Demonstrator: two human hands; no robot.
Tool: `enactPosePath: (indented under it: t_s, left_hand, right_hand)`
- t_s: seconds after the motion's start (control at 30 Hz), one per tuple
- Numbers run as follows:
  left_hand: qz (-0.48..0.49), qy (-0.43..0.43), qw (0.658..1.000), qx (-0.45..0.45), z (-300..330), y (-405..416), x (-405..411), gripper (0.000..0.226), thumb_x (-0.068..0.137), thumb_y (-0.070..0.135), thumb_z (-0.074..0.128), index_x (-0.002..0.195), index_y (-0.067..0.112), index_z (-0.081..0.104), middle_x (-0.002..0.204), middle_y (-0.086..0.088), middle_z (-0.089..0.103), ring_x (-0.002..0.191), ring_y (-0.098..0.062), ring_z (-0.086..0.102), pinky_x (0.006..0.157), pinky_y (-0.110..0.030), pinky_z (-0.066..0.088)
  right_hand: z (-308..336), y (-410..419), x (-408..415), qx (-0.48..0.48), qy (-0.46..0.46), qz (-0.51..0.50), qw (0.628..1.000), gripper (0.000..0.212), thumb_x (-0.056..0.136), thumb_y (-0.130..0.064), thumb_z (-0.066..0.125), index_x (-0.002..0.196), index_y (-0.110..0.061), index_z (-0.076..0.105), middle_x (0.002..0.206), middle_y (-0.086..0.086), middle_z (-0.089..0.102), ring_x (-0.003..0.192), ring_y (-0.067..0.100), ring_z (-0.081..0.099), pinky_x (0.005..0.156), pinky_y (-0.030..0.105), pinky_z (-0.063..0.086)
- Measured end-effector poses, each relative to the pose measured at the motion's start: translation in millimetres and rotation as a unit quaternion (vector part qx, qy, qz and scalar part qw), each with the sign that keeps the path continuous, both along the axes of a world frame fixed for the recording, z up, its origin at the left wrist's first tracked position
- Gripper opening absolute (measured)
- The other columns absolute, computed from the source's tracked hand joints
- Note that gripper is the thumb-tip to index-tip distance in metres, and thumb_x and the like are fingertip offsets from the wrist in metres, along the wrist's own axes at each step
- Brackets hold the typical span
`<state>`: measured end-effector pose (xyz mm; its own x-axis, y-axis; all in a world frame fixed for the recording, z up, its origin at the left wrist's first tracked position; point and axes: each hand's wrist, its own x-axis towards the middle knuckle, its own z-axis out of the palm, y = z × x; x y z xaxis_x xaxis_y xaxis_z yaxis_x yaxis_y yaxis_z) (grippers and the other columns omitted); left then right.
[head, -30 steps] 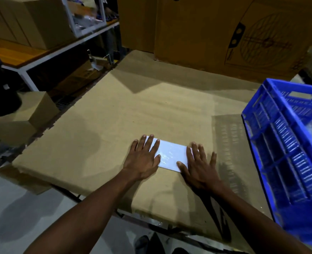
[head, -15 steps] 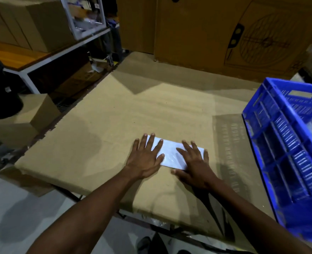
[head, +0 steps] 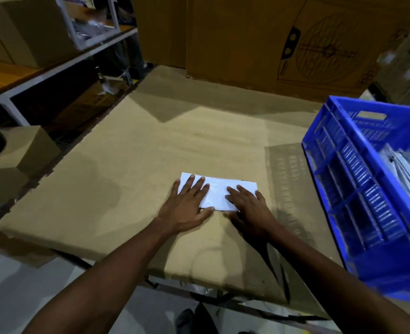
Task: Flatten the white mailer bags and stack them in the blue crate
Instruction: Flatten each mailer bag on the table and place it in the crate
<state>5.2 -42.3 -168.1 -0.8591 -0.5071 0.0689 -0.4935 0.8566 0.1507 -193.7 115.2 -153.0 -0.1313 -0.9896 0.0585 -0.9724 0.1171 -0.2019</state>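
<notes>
Both hands, left (head: 187, 204) and right (head: 249, 206), press flat-fingered on the mailer (head: 219, 192) at the tabletop's (head: 151, 153) six o'clock; smoothing outward should expel air; crate (head: 367, 189) waits at three o'clock.

Left hand (head: 187, 204) flat, fingers spread, palm down. Right hand (head: 249, 206) flat beside it, both forearms extended forward.
</notes>
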Motion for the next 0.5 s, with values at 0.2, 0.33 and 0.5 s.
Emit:
enactPosePath:
  t_s: [0.2,0.33,0.5]
  left_hand:
    - [-0.009,0.043,0.999,-0.011,-1.8,0.0,1.5,0.090,0.090,0.077,0.026,0.158,0.020,0.033,0.168,0.001,0.021,0.156,-0.021,0.012,0.122,-0.060,0.013]
    - [0.001,0.080,0.996,-0.047,0.0,1.3,4.8,0.080,0.089,0.069,0.040,0.148,0.016,0.050,0.161,-0.005,0.038,0.150,-0.027,0.032,0.116,-0.062,0.027]
    - [0.016,0.090,0.994,-0.065,-1.0,3.6,5.6,0.050,0.093,0.033,0.038,0.134,0.019,0.063,0.146,-0.011,0.056,0.135,-0.036,0.051,0.101,-0.059,0.044]
  right_hand:
    - [14.8,-14.3,4.3,-0.063,0.086,0.001,0.994,0.035,0.088,-0.047,0.045,0.096,-0.029,0.074,0.127,-0.011,0.066,0.122,0.030,0.060,0.090,0.068,0.042]
    - [14.2,-21.1,9.1,-0.140,0.131,0.026,0.981,0.005,0.079,-0.019,0.075,0.082,-0.019,0.072,0.118,-0.004,0.070,0.116,0.031,0.064,0.088,0.069,0.045]
    - [24.8,-12.7,10.0,-0.169,0.092,0.064,0.979,0.033,0.074,-0.016,0.078,0.105,-0.017,0.068,0.139,0.003,0.058,0.122,0.033,0.059,0.090,0.056,0.047]
